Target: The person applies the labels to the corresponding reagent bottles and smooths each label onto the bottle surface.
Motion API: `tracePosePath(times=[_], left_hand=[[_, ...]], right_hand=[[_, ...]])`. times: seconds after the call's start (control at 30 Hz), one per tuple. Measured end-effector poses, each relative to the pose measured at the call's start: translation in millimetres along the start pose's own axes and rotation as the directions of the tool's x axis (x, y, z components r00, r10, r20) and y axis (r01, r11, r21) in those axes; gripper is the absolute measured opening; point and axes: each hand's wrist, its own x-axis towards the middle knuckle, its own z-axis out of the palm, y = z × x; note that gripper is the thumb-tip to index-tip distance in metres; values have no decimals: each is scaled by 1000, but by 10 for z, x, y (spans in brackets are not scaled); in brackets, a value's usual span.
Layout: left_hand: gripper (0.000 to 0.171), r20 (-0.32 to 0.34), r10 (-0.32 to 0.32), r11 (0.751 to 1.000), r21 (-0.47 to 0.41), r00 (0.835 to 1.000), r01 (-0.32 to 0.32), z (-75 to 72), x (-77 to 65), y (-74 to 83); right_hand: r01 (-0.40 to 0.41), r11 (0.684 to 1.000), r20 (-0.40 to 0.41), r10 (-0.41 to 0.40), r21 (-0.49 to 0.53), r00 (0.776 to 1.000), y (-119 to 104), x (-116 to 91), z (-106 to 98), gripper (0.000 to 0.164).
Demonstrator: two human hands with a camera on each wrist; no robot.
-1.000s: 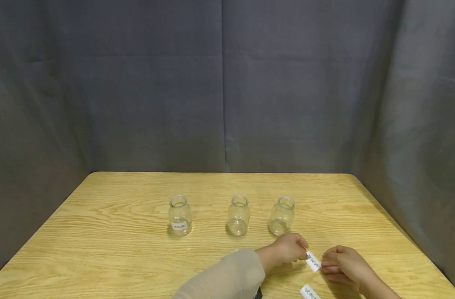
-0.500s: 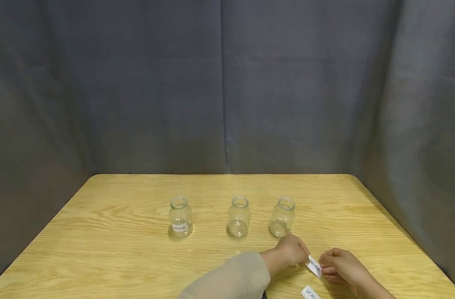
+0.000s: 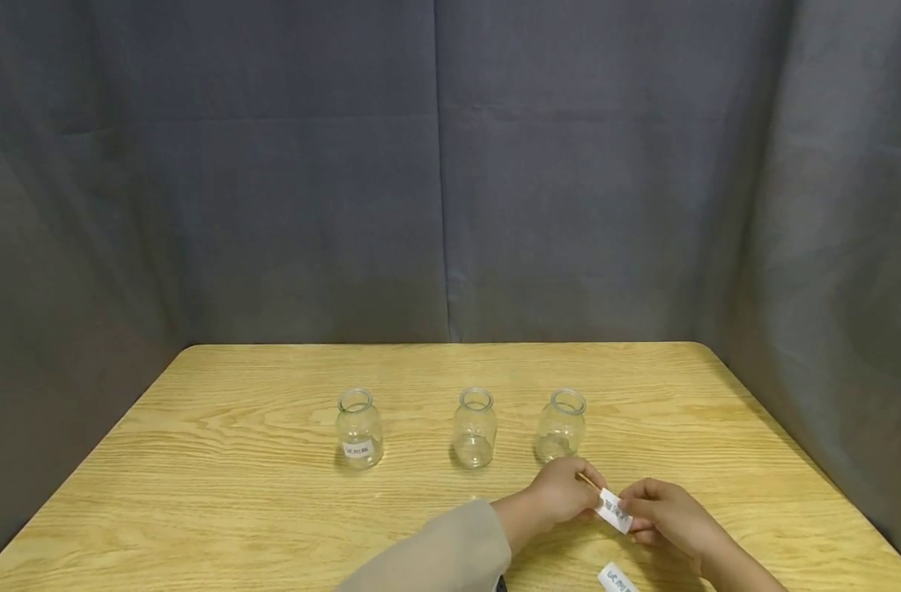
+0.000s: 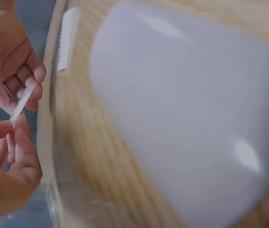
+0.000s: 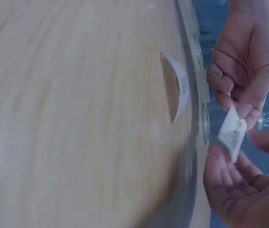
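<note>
A small white label point(image 3: 614, 511) with dark characters is held between the two hands above the table. My left hand point(image 3: 565, 493) pinches one end of it between thumb and finger. At the other end are the thumb and fingers of my right hand point(image 3: 668, 516); in the right wrist view they lie loosely around its edges point(image 5: 233, 133). A second white label point(image 3: 616, 578) lies on the table in front, and the right wrist view shows this loose label point(image 5: 184, 90) curling up. Behind my left hand stands a clear glass jar point(image 3: 560, 427), with another glass jar point(image 3: 474, 429) to its left.
The leftmost glass jar point(image 3: 359, 423) bears a white label on its front. All the jars stand upright and unlidded on the wooden table point(image 3: 236, 510). Grey curtains point(image 3: 310, 181) enclose the back and sides. A pale glossy shape point(image 4: 186, 104) fills much of the left wrist view.
The held label has turned between the hands, and its characters face up more plainly. Both hands have moved slightly up and left. The jars and the loose label stay put.
</note>
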Motion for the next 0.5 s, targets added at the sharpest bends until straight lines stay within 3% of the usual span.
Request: tracePosePath(times=[0.2,0.33,0.5], left_hand=[[12,67,79,995,-72,995,-74,-173,-90,44],[10,69,145,984,-112,987,-137,-299,-157,108],[9,53,230,968,-118,972,-223,-478,-231,208]], right_hand=[[52,998,-27,-52,22,998,-132,6,58,27],[85,993,-38,-82,82,996,-274,-5,112,26],[136,983,-108,-123,126,987,-454,-4,215,21]])
